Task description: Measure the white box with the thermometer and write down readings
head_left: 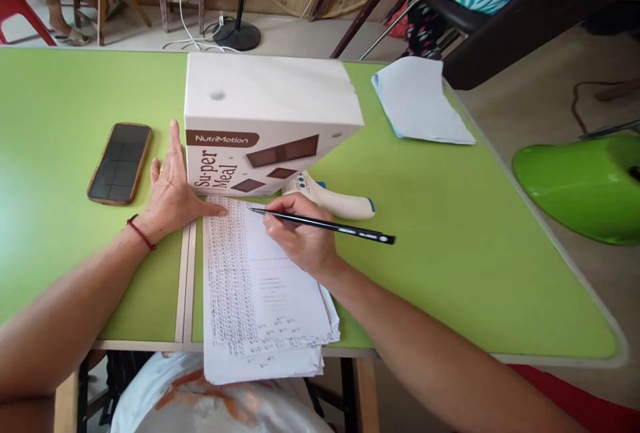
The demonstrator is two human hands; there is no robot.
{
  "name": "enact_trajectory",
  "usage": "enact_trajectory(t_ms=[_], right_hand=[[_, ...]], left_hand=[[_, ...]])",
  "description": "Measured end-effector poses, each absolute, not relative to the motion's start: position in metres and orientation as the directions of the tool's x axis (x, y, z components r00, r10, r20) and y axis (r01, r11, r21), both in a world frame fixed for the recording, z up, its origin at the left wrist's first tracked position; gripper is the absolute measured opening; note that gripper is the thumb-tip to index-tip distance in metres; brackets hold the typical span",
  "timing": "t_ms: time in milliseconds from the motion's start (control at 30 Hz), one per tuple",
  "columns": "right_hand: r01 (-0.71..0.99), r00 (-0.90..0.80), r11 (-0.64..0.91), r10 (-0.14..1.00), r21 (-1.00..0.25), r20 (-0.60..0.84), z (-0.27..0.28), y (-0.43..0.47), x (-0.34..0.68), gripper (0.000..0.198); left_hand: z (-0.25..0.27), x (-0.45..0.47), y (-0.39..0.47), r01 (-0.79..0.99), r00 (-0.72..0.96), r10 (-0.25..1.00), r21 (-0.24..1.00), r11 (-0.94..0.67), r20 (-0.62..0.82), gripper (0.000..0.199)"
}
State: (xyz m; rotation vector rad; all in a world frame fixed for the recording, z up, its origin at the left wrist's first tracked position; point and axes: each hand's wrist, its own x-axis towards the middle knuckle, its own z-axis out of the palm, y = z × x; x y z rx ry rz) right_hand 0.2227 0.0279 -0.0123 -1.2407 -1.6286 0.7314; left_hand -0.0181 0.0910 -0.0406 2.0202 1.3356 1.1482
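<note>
My right hand (pixel 303 233) grips a black pen (pixel 340 225), its tip resting at the upper part of a stack of paper sheets (pixel 295 293). Dense columns of handwriting fill the left side of the top sheet, with faint print at its middle. My left hand (pixel 175 186) lies spread, thumb on the sheet's top left corner and fingers along the left side of a white NutriMotion box (pixel 275 96). Partly behind my right hand and the box is a white handheld device with blue buttons (pixel 345 204).
A phone (pixel 120 163) in a brown case lies left of my left hand. Folded white papers (pixel 423 100) lie at the far right of the green table (pixel 450 240). Beyond the right edge stands a green plastic seat (pixel 580 186). A person's leg (pixel 55 0) shows at the far left.
</note>
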Motion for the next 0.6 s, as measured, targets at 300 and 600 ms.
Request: enact_trajectory(t_ms=[300,600], right_hand=[[0.456,-0.09,0.376,0.921,-0.806,0.379,-0.0165,0.0276,0.2231,0.011],[0.485,-0.14,0.39,0.918,-0.783,0.37,-0.0168,0.029,0.2231,0.011]], left_hand=[[-0.0396,-0.0164,0.0894,0.533,0.189,0.915,0.745,-0.401,0.357,0.131],[-0.0419,-0.0158,0.0908,0.532,0.172,0.912,0.744,-0.404,0.373,0.136]])
